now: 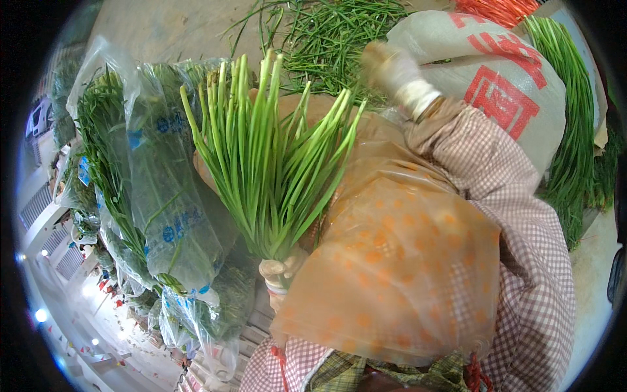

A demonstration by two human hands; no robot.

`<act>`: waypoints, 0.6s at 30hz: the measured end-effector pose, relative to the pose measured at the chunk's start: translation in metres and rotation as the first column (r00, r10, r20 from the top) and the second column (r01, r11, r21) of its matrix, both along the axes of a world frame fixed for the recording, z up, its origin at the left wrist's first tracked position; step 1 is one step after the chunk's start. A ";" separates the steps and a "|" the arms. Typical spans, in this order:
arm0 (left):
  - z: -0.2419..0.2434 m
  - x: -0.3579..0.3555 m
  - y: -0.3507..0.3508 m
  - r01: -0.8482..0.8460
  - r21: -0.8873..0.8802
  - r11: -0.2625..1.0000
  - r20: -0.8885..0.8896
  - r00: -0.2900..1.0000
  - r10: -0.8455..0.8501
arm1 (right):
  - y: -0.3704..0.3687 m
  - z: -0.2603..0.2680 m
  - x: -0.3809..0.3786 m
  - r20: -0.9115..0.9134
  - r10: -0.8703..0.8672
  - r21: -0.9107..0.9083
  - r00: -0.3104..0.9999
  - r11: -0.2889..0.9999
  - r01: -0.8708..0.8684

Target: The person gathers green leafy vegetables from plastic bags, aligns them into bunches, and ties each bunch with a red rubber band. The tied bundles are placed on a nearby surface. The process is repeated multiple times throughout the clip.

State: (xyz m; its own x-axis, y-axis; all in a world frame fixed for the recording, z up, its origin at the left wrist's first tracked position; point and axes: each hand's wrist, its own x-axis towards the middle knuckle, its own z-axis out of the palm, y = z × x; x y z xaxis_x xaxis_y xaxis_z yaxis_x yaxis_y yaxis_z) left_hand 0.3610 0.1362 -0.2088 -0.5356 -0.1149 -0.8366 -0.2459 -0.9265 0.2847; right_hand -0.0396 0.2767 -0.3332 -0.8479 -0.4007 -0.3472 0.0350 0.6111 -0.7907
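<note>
My gloved left hand grips a bunch of long green stalks, likely Chinese chives, near my lap. The pale cut ends fan out and point away from me. My gloved right hand is stretched forward and blurred by motion; its fingers cannot be made out. It is beside a heap of loose green leaves and stalks on the floor. A translucent apron with orange dots covers my lap, and a checked sleeve covers my right arm.
Clear plastic bags packed with leafy greens stand on the left. Ahead to the right lies a white woven sack with red printing. Long chives drape beside it, and orange-red plastic strands lie beyond.
</note>
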 end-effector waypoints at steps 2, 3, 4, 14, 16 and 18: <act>0.001 -0.002 0.000 -0.005 0.003 1.000 0.002 1.000 0.005 | 0.007 -0.002 -0.016 0.482 -0.282 -0.175 0.830 0.897 0.407; 0.002 -0.003 0.000 -0.004 0.000 1.000 0.006 1.000 0.004 | 0.012 -0.003 -0.025 0.515 -0.390 -0.310 0.764 0.746 0.589; 0.002 -0.005 0.000 -0.007 -0.002 1.000 0.005 1.000 0.007 | 0.015 -0.006 -0.025 0.554 -0.403 -0.347 0.728 0.684 0.642; 0.020 -0.053 0.006 -0.019 -0.020 1.000 -0.103 0.995 0.017 | 0.024 0.010 -0.065 0.113 -0.503 -0.761 0.857 0.510 0.400; 0.024 -0.077 -0.007 0.085 -0.119 0.989 -0.178 0.978 -0.105 | 0.027 0.017 -0.070 -0.043 -0.622 -0.768 0.782 0.522 0.372; 0.032 -0.105 -0.020 0.177 -0.197 0.964 -0.255 0.941 -0.225 | 0.028 0.020 -0.060 -0.325 -0.577 -0.721 0.750 0.664 0.199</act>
